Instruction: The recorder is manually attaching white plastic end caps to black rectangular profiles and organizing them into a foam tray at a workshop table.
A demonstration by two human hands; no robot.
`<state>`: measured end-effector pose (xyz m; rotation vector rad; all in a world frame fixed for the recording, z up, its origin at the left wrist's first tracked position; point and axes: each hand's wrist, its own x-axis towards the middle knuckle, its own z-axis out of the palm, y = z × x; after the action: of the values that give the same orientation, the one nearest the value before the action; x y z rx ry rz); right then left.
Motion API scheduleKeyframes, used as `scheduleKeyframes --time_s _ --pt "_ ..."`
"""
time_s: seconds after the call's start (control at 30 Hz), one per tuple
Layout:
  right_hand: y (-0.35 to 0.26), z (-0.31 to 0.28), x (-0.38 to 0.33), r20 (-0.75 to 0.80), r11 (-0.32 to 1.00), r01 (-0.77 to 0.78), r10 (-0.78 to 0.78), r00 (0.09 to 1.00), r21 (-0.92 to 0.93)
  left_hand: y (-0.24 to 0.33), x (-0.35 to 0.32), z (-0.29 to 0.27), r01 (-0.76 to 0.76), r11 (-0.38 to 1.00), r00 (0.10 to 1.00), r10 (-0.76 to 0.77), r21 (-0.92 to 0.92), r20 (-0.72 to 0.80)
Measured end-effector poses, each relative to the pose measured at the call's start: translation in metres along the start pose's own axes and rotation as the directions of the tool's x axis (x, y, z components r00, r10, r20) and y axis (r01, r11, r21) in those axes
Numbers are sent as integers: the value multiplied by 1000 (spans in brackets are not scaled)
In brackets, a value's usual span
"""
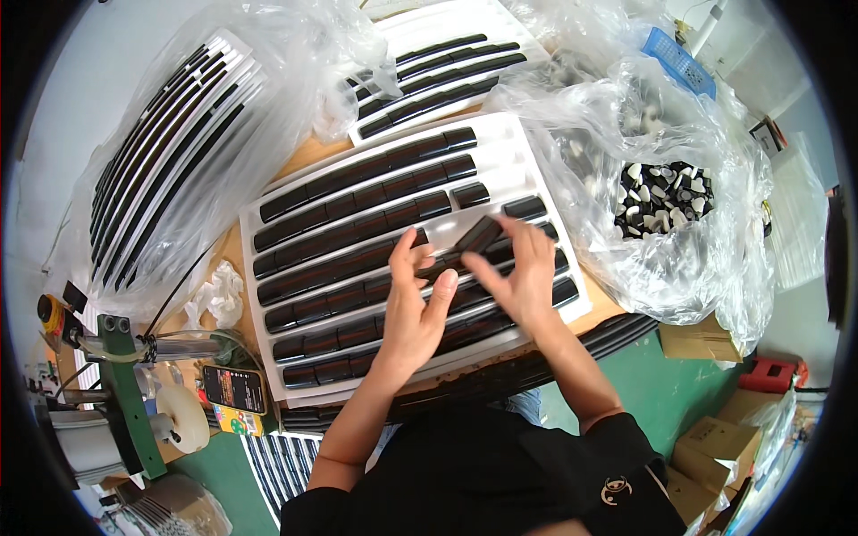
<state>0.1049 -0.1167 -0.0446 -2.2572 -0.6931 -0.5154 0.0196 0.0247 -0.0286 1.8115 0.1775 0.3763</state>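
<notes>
A white slotted tray (500,134) lies in front of me, holding rows of glossy black rectangular pieces (357,183). Over its right part, my right hand (525,268) pinches one dark rectangular piece (480,234) between thumb and fingers, tilted above the rows. My left hand (414,308) hovers over the middle rows with thumb and fingers apart, and nothing shows in it. Next to the held piece, a short black piece (524,207) sits at the right end of a row, and another (470,194) stands slightly apart in the row above.
Another filled tray (438,67) lies behind, and plastic-wrapped trays (170,152) stand at left. On the right, a clear plastic bag (617,268) holds many black and white pieces (663,198). A phone (234,389) and a green-framed machine (125,384) are at left; cardboard boxes (715,447) lie lower right.
</notes>
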Motion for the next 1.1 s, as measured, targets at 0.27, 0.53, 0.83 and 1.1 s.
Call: scheduleKeyframes --time_s 0.27,0.53,0.83,1.1 --pt "21 17 12 -62 936 -33 12 998 -350 -10 33 -22 -338 754 937 323 563 130" --pt "90 -36 41 -396 962 -66 -45 917 -264 -27 56 -31 -462 471 884 183 752 430" --pt "235 -76 55 -402 663 -463 257 879 -588 -22 45 -38 -405 661 913 324 631 247" --pt "252 -84 38 -499 861 -424 508 702 281 3 3 -33 200 859 977 -136 -472 166"
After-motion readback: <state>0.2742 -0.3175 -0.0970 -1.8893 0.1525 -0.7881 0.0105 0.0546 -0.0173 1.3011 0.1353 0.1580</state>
